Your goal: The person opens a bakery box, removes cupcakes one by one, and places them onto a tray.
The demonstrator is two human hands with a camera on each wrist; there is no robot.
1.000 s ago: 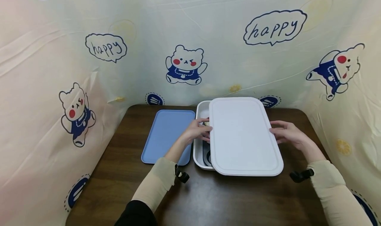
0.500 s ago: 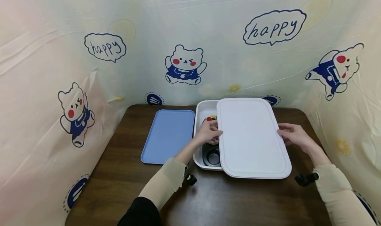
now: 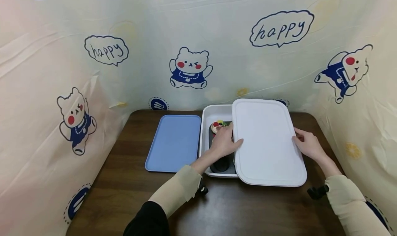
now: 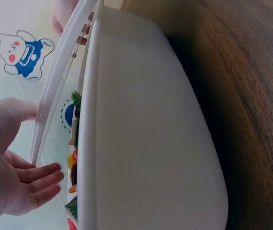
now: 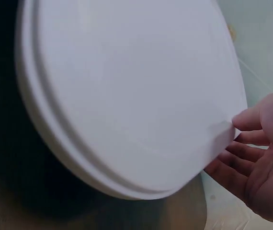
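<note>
A white lid point(image 3: 268, 143) is held by both hands above a white rectangular box point(image 3: 203, 136), shifted right so the box's left part shows. My left hand point(image 3: 224, 143) pinches the lid's left edge, thumb outside, with the other fingers under it and over the box. At the opposite edge, my right hand point(image 3: 308, 144) grips the lid between thumb and fingers. Inside the box lies a dark muffin tin point(image 3: 221, 165) with round cups. A fruit-topped cupcake point(image 3: 216, 126) sits toward the back. In the left wrist view, colourful toppings point(image 4: 72, 160) peek over the box rim; the lid hides the rest.
A flat blue tray point(image 3: 174, 143) lies left of the box on the dark wooden table point(image 3: 130, 194). A printed curtain point(image 3: 139, 74) hangs close behind the table and along both sides.
Both hands have moved the lid to the right, uncovering more of the box, the muffin tin and a cupcake. The left hand has followed across the box's opening.
</note>
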